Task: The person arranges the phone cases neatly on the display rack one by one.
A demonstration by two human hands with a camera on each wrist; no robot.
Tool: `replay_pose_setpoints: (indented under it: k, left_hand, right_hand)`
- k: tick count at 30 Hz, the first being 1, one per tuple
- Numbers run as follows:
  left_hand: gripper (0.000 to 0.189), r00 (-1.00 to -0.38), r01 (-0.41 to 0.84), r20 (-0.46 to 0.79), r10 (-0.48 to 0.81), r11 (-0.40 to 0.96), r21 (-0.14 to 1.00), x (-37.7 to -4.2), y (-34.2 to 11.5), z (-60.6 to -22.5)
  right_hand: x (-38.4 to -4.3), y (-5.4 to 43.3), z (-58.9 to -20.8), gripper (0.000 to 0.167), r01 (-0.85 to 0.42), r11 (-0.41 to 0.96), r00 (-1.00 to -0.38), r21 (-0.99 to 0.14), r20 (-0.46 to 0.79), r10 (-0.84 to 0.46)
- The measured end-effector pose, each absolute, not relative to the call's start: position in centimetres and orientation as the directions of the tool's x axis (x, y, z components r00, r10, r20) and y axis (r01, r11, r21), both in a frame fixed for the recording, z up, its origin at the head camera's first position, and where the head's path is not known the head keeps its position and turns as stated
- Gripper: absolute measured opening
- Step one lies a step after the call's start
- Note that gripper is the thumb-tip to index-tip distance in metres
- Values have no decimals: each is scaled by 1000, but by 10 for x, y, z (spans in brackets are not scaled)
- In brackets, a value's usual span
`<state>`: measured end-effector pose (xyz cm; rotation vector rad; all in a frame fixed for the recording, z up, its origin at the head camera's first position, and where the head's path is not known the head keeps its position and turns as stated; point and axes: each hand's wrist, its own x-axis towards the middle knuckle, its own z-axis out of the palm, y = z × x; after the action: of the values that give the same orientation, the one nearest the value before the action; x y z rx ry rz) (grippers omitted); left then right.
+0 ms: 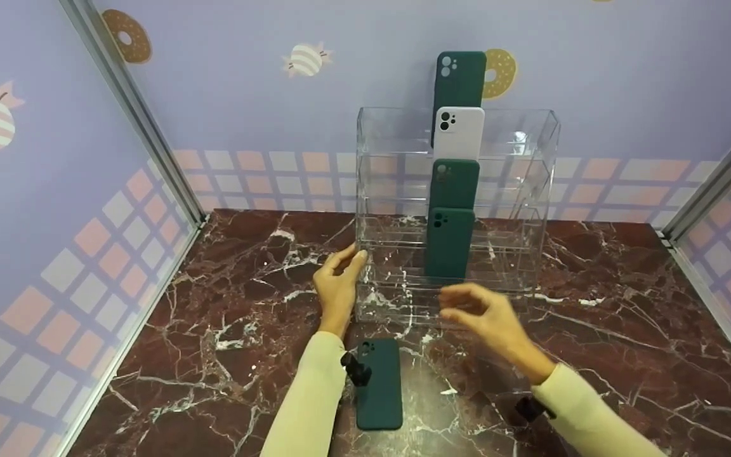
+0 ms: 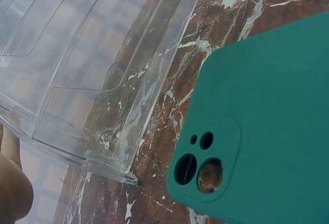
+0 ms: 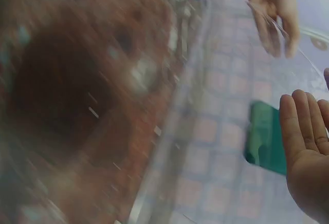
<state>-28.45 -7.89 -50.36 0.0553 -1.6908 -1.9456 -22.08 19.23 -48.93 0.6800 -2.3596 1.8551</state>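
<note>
My left hand [image 1: 338,282] is at the left side of a clear tiered display rack [image 1: 391,260], its fingertips right at the side wall. The right hand [image 1: 489,317] hovers before the rack's lower front, fingers loosely bent and nothing in them. Phone cases stand in a column on the tiers: a dark green case [image 1: 449,244] lowest, another green case [image 1: 455,184] above, then a white case [image 1: 460,136] and a green case [image 1: 464,82] on top. Near my left forearm, a loose green phone case [image 1: 379,387] lies on the table, camera cutouts toward the rack.
The table [image 1: 226,285] is dark red, white-veined marble. Behind the rack rises a lilac wall [image 1: 245,95] with donut and candy prints, and patterned panels [image 1: 29,222] close off both sides. Black wrist cameras are strapped at both sleeves.
</note>
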Motion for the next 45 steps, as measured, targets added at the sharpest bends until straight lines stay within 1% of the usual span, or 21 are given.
replay_pose_setpoints:
  k: [3, 7, 13, 19, 28, 32, 37, 41, 45]
  left_hand:
    - [25, -849, 374, 315, -425, -62, 926, -285, -80, -505]
    - [26, -854, 374, 313, -417, -74, 924, -284, -80, -506]
    - [25, -856, 380, 318, -408, -80, 921, -284, -81, -505]
    - [23, -852, 374, 318, -416, -59, 926, -285, -80, -504]
    - [23, -850, 353, 303, -430, -40, 935, -285, -80, -504]
    - [24, -856, 358, 303, -419, -58, 932, -285, -81, -505]
    - [25, -861, 350, 300, -410, -52, 935, -283, -81, -505]
    - [26, -868, 348, 299, -397, -57, 936, -282, -82, -505]
    - [25, -861, 350, 304, -406, -42, 936, -283, -81, -504]
  right_hand:
    - [-215, 184, -501, 37, -345, 171, -900, -923, 273, -340]
    - [-211, 173, -513, 39, -328, 165, -882, -930, 239, -406]
    - [-211, 158, -528, 39, -349, 211, -848, -913, 211, -486]
    - [-214, 146, -534, 39, -333, 249, -827, -910, 154, -541]
    - [-217, 136, -536, 43, -297, 319, -827, -900, 76, -556]
    - [-218, 133, -538, 44, -341, 364, -822, -867, 88, -562]
    - [-218, 126, -538, 46, -414, 436, -819, -799, 117, -562]
    - [-217, 120, -538, 50, -437, 484, -821, -758, 116, -559]
    - [-216, 118, -538, 48, -449, 506, -822, -736, 119, -556]
